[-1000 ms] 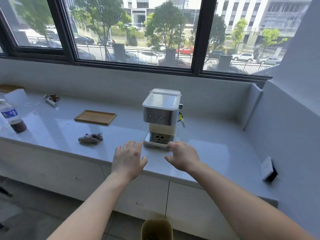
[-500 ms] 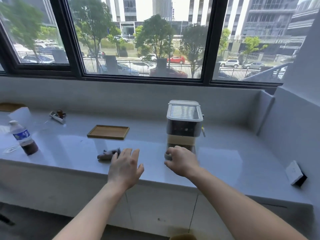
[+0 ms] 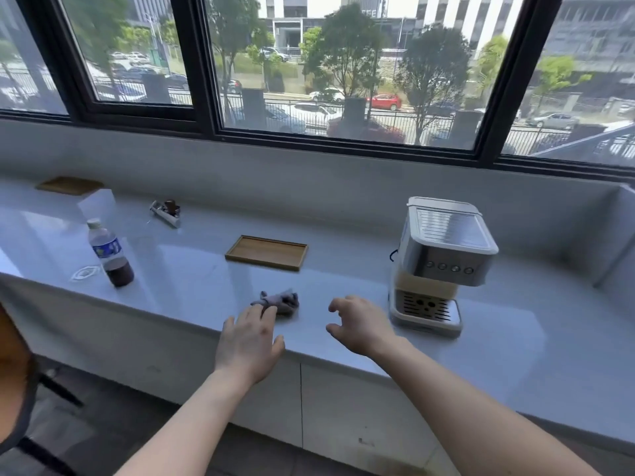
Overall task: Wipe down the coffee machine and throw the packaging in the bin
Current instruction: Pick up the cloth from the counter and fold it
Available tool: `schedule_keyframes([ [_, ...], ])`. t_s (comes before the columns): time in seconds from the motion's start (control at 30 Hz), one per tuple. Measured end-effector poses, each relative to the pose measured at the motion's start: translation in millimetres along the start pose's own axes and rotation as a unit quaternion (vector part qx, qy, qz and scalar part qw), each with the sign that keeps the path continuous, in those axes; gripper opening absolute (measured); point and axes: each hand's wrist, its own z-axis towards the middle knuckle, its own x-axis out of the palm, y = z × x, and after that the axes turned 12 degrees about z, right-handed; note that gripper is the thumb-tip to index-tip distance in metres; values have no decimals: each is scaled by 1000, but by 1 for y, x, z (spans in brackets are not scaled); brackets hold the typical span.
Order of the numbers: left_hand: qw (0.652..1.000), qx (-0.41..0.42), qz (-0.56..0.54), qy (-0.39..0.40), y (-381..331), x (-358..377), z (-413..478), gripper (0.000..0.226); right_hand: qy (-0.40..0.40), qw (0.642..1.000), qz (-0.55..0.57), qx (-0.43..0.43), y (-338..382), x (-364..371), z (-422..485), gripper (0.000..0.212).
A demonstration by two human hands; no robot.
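Head view, the only one. Lower centre of the frame: left hand (image 3: 252, 341) flat, fingers spread, empty, fingertips at the near edge of the crumpled grey cloth (image 3: 277, 301), probably reaching to pick it up for wiping; contact not certain. Just right of it: right hand (image 3: 359, 324) hovering over the counter (image 3: 192, 290), fingers curled and apart, pinching nothing, thumb toward the left; likely poised to steady the machine or help with the cloth.

Right of centre: coffee machine (image 3: 443, 266), upright near the front edge of the counter, just beside the right hand, not touched. Cream body, brushed-metal front band with a row of four round buttons, ribbed metal top plate, slotted drip tray at the base. No obvious stains at this size; too small to judge dirt.

Centre: wooden tray (image 3: 266, 252), lying behind the cloth. Left of the frame: bottle (image 3: 110, 252) with a dark liquid low inside, standing upright. Upper left: small unclear items, possibly packaging; cannot tell. No bin visible.
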Motion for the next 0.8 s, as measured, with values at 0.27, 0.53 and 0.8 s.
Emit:
schedule_keyframes([
  [0.27,999,-12,14,47,44,40,61,42,33,999,17,-16,8,43,92,33],
  [0.53,993,9,-9,114,57,90,127,52,131,990,31,-30,2,82,177,36],
  [0.8,976,75,-74,189,78,142,189,65,236,972,-15,0,-16,131,233,100],
])
